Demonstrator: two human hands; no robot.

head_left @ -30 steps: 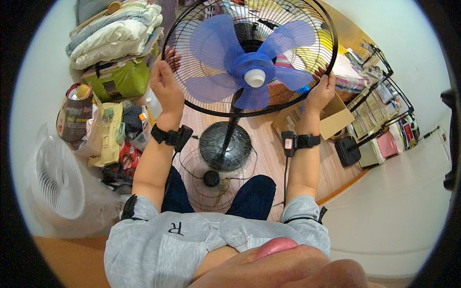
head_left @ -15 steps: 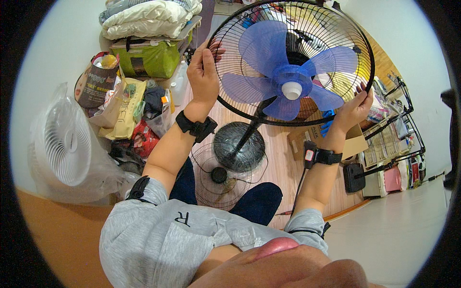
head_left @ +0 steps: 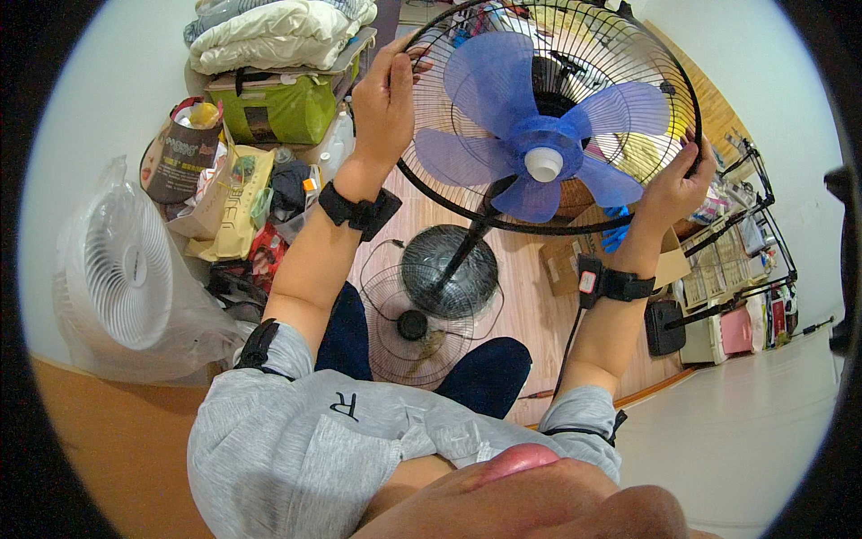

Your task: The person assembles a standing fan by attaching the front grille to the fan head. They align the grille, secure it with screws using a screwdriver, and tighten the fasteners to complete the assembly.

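Grips the black rim (head_left: 699, 99) of a standing fan (head_left: 545, 135) from both sides — with the left hand (head_left: 384, 108) clasped at its upper left, fingertips behind the wires, and with the right hand (head_left: 678, 189) curled about its right side. Faces five blue blades (head_left: 489, 85) inside that rim, with a white knob (head_left: 543, 164) at their centre. Stands, by a black pole (head_left: 465, 258), on a round, glossy dark base (head_left: 429, 260) between the left and right edges of the floor (head_left: 516, 305). On the near side of the base, and overlapping it in this view, a round wire grille with a black hub (head_left: 412, 324), between two knees in dark trousers (head_left: 489, 377). Toward the floor's right edge, below the rim in view, an opened cardboard box (head_left: 561, 265). Along the floor's left edge, a lime-green bag (head_left: 287, 112) under folded bedding (head_left: 265, 38), then a yellow bag (head_left: 241, 202) — and, toward the near left, a white ribbed round object (head_left: 126, 269) in clear plastic.
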